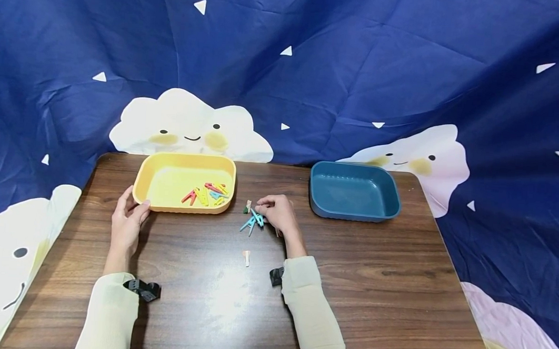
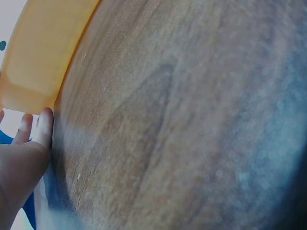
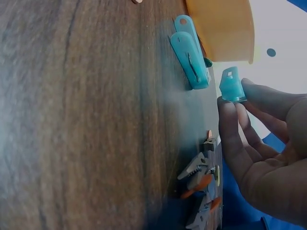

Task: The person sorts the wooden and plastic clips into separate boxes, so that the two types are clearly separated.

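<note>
My R hand [image 1: 277, 212] pinches a lt-blue clothespin [image 3: 232, 87] nr other pegs [image 3: 190, 60] on table [image 1: 373, 285]; my L hand [image 1: 127, 224], thumb & fingers apart, touches yellow bin [image 1: 183, 209] @ near-left corner.

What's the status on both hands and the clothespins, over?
Right hand pinches light-blue clothespin. Left hand touches yellow bin. More clothespins lie close by on table, possibly in the way.

Left tray [image 1: 167, 182] (pegs [image 1: 204, 196] inside), right tray [image 1: 350, 191], loose pegs [image 1: 250, 223] between
</note>
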